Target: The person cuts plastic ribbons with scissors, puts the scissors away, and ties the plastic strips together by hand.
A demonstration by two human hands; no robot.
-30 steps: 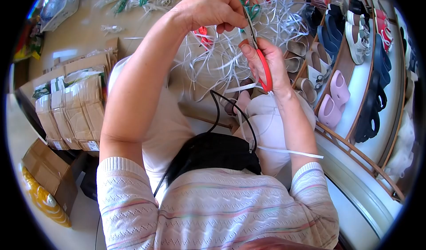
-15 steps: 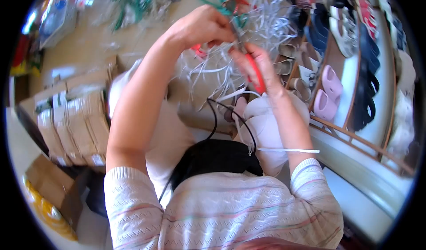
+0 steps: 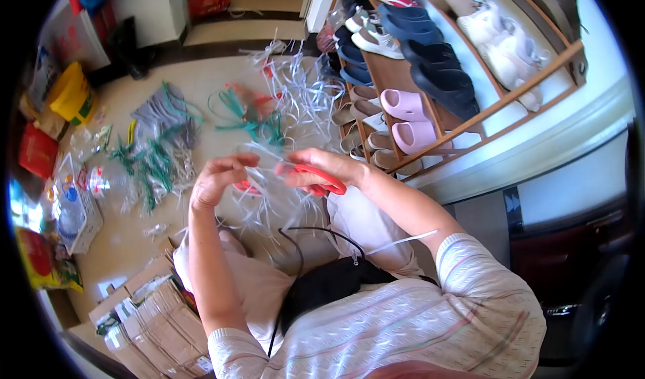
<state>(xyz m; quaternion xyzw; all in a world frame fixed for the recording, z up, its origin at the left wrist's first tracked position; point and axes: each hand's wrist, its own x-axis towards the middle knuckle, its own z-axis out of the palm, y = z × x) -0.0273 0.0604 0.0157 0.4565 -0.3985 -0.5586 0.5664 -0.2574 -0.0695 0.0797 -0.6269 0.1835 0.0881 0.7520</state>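
In my right hand [image 3: 329, 165] is a pair of red-handled scissors [image 3: 329, 183], with my fingers around its handles. My left hand [image 3: 220, 179] is raised beside it, thumb and fingers closed in a pinch on a thin white strip [image 3: 259, 149]; motion blurs the strip between the hands. The scissor blades are blurred too. Beneath both hands, loose white strips [image 3: 279, 204] lie tangled over the floor. Something red [image 3: 246, 188] shows just below my left fingers, its kind unclear. Another white strip [image 3: 403, 243] lies near my right forearm.
A shoe rack [image 3: 463, 137] with slippers and sneakers stands at right. Green strips [image 3: 156, 167], a grey cloth [image 3: 164, 117] and a white basket [image 3: 79, 211] are on the floor at left. Flattened cardboard [image 3: 161, 325] lies beside my left leg. A black bag [image 3: 329, 285] rests on my lap.
My view has swung, bringing more floor and the doorway into sight. My hands have come lower and closer to my body, with the scissors still in my right hand.
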